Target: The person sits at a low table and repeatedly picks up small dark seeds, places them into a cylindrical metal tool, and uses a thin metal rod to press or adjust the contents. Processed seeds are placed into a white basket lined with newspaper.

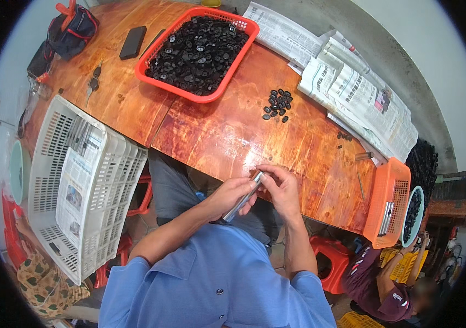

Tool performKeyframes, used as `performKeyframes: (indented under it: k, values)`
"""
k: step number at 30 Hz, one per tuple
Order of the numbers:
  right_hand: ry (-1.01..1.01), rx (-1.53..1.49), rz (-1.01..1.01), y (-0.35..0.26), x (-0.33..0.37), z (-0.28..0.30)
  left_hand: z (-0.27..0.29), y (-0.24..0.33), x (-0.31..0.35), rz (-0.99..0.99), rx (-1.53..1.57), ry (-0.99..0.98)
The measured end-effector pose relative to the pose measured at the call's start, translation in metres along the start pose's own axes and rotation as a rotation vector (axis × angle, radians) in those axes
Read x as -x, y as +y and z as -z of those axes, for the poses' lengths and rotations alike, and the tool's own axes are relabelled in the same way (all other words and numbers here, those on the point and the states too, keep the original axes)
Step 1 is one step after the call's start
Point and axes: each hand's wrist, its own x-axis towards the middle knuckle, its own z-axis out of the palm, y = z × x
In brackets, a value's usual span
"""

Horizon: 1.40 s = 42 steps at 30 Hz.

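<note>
My left hand [232, 195] is closed round a slim silver metal bar [238, 205], which slants from the table's near edge down toward my lap. At the bar's upper end, the thumb and fingers of my right hand [281, 188] pinch together; any small part between them is too hidden to make out. Beyond my hands, a small cluster of black oval pieces [278, 104] lies on the wooden table [211, 142]. A red basket [228, 87] heaped with similar black pieces stands at the far side.
To my left stands a white crate [107, 180] with newspaper inside. Newspapers [353, 82] cover the far right edge. An orange basket [377, 205] holds metal bars at right, beside a pale green bowl [420, 202] of black pieces. Keys [93, 83] lie far left. People sit at both sides.
</note>
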Motion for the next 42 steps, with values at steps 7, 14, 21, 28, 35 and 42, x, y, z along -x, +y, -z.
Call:
performKeyframes:
  k: [7,14,21,28,35,42]
  values:
    - [-0.007,0.055,0.002,-0.002,0.004,0.002,-0.001,-0.004,-0.002,0.023,0.031,-0.001]
    - [-0.009,-0.066,0.052,0.000,0.006,0.009,-0.003,-0.007,-0.004,-0.096,-0.123,-0.021]
    - [0.001,-0.012,0.095,-0.011,0.010,0.009,-0.009,0.005,0.000,-0.099,-0.183,-0.047]
    - [0.015,-0.055,0.180,-0.010,0.012,0.011,-0.010,0.016,0.000,-0.190,-0.428,-0.035]
    - [0.019,-0.143,0.242,-0.007,0.003,0.019,-0.006,0.026,-0.008,-0.617,-1.022,0.061]
    - [0.108,0.213,0.207,0.000,-0.019,0.040,0.001,0.053,-0.037,-0.803,-1.717,0.138]
